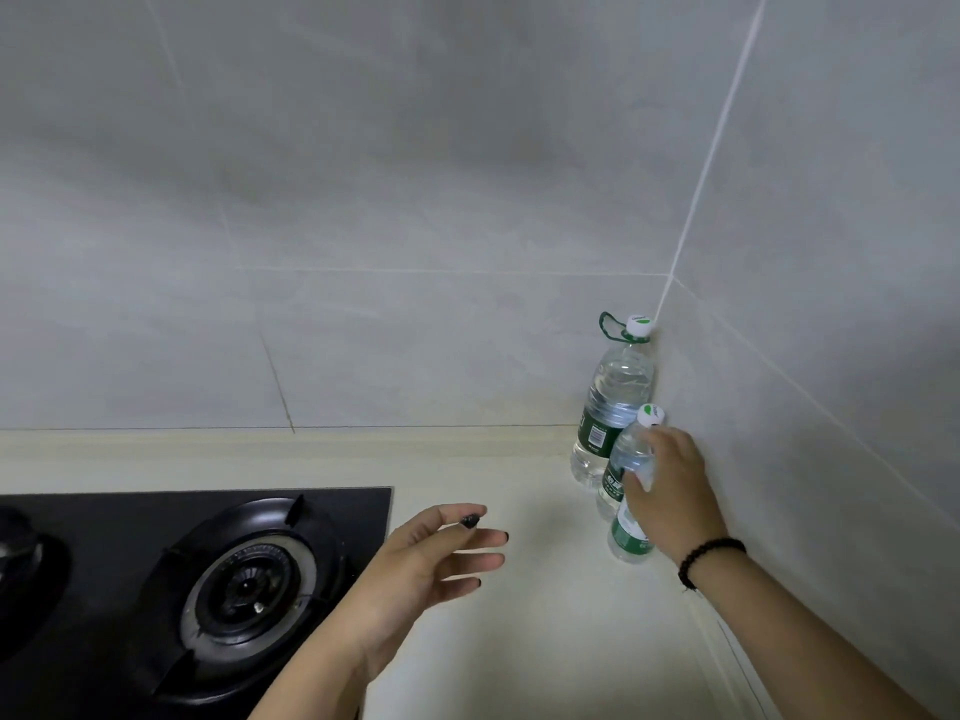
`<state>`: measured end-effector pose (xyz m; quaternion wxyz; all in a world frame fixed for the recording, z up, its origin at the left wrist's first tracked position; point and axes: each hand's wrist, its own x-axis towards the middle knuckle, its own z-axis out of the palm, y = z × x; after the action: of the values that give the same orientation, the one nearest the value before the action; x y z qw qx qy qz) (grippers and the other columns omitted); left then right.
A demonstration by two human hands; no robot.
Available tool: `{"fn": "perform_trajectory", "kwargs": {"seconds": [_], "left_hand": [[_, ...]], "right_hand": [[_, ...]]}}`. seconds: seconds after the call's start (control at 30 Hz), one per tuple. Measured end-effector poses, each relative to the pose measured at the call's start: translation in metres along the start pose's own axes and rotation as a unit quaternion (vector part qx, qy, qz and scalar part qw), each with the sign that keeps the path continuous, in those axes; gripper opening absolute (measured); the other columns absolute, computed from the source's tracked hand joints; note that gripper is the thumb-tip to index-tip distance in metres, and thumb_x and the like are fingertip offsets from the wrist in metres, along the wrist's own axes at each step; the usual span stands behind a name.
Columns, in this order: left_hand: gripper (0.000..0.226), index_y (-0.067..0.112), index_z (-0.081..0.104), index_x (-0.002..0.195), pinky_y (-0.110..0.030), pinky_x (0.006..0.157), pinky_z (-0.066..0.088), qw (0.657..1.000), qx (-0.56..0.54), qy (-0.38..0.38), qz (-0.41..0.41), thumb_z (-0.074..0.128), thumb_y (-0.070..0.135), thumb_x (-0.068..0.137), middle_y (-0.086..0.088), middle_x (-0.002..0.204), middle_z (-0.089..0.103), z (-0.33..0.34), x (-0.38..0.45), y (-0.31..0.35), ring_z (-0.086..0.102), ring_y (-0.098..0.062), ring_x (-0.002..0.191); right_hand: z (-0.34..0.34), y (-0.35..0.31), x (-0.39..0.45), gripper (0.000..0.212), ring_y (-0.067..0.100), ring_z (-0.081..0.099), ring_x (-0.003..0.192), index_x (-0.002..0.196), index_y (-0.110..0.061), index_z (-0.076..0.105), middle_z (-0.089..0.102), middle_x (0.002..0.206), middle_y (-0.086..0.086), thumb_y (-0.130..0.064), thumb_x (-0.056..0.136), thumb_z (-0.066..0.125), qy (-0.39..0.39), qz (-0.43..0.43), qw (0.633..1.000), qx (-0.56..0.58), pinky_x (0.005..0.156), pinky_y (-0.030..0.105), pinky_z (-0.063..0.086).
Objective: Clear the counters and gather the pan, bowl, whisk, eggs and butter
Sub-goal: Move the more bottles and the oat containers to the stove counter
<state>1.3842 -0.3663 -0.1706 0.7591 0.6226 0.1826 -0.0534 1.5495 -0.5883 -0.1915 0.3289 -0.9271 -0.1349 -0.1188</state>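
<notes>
Three clear water bottles with green labels stand in the counter's far right corner. The large bottle (615, 402) has a green carry loop and stands against the wall. In front of it is a small bottle (626, 459) with a white cap, and a second small bottle (628, 537) stands nearest me. My right hand (670, 491) is wrapped around the small bottles' upper parts, and I cannot tell which one it grips. My left hand (431, 563) hovers open over the cream counter (519, 641), fingers spread, holding nothing. No pan, bowl, whisk, eggs or butter is in view.
A black gas hob (156, 563) with a round burner (249, 589) fills the lower left, its right edge just beside my left hand. Grey tiled walls (415, 200) close off the back and right side of the counter.
</notes>
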Motion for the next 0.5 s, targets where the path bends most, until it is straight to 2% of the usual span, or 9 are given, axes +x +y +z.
{"fn": "perform_trajectory", "kwargs": {"seconds": [0.1, 0.2, 0.27, 0.4, 0.5], "left_hand": [[0.025, 0.012, 0.061, 0.119, -0.041, 0.096, 0.047, 0.999, -0.02, 0.028, 0.009, 0.055, 0.019, 0.096, -0.008, 0.107, 0.074, -0.001, -0.017, 0.0, 0.07, -0.025, 0.101], [0.036, 0.014, 0.061, 0.119, -0.039, 0.092, 0.049, 0.996, -0.043, 0.071, 0.022, 0.066, 0.024, 0.084, -0.009, 0.109, 0.074, -0.004, -0.033, -0.008, 0.07, -0.026, 0.102], [0.044, 0.014, 0.062, 0.119, -0.039, 0.092, 0.048, 0.992, -0.06, 0.104, 0.025, 0.064, 0.027, 0.076, -0.009, 0.109, 0.073, -0.007, -0.045, -0.014, 0.07, -0.027, 0.102], [0.031, 0.012, 0.063, 0.116, -0.046, 0.101, 0.044, 0.977, -0.098, 0.188, 0.025, 0.062, 0.016, 0.086, -0.011, 0.107, 0.074, -0.012, -0.072, -0.034, 0.07, -0.028, 0.101], [0.024, 0.012, 0.064, 0.114, -0.045, 0.098, 0.045, 0.964, -0.112, 0.239, 0.02, 0.049, 0.012, 0.096, -0.011, 0.105, 0.074, -0.018, -0.094, -0.046, 0.071, -0.028, 0.099]], "right_hand": [[0.012, -0.021, -0.021, 0.032, 0.016, 0.046, 0.119, 0.112, -0.008, 0.06, 0.05, 0.122, 0.002, -0.005, 0.081, 0.067, -0.027, -0.055, 0.996, 0.064, 0.099, 0.013, 0.026], [0.021, -0.041, -0.038, 0.028, 0.007, 0.048, 0.113, 0.11, -0.016, 0.06, 0.05, 0.117, -0.007, -0.011, 0.084, 0.066, -0.065, -0.069, 0.987, 0.133, 0.102, 0.023, 0.037], [0.026, -0.054, -0.047, 0.028, 0.004, 0.047, 0.111, 0.112, -0.019, 0.058, 0.049, 0.116, -0.01, -0.013, 0.085, 0.065, -0.092, -0.07, 0.978, 0.176, 0.102, 0.027, 0.04], [0.037, -0.073, -0.067, 0.029, 0.008, 0.05, 0.11, 0.112, -0.027, 0.054, 0.048, 0.115, -0.011, -0.016, 0.087, 0.064, -0.166, -0.062, 0.958, 0.225, 0.096, 0.027, 0.044], [0.046, -0.086, -0.087, 0.029, 0.008, 0.051, 0.111, 0.115, -0.027, 0.053, 0.046, 0.119, -0.012, -0.02, 0.088, 0.062, -0.234, -0.045, 0.944, 0.228, 0.093, 0.025, 0.044]]}}
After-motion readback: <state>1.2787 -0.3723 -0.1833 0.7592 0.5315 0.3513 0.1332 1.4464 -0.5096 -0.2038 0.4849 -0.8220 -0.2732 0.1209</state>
